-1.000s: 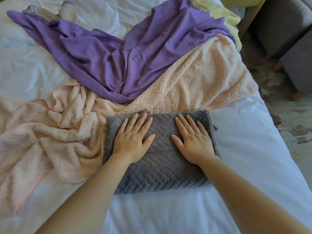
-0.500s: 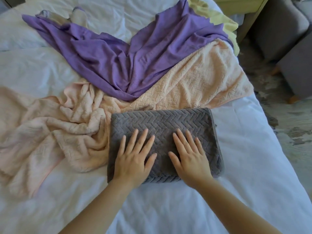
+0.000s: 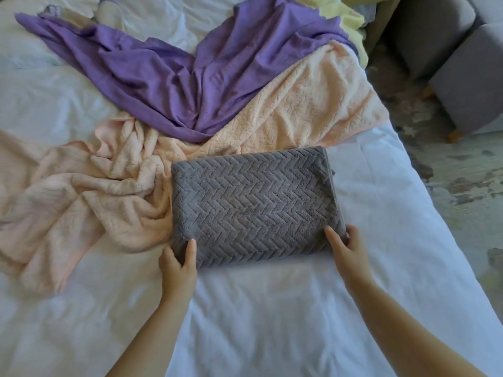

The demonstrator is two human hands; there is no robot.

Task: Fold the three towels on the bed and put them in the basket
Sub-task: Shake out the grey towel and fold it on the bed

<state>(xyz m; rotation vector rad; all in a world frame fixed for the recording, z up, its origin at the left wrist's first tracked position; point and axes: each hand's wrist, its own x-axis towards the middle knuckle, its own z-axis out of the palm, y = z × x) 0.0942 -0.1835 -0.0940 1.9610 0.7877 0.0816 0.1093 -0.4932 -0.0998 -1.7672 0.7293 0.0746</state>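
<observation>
Towel (image 3: 253, 202): plush grey chevron rectangle

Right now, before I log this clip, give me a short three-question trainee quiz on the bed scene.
1. True or false: the left hand and right hand lie flat on the middle of the grey towel.
2. Which thing lies partly over the peach towel? A) the purple towel B) a pillow C) a basket
3. Fill in: of the three towels, only the ____ one is folded into a neat rectangle.

Key
1. False: each hand grips a near corner, thumb on top.
2. A
3. grey
</observation>
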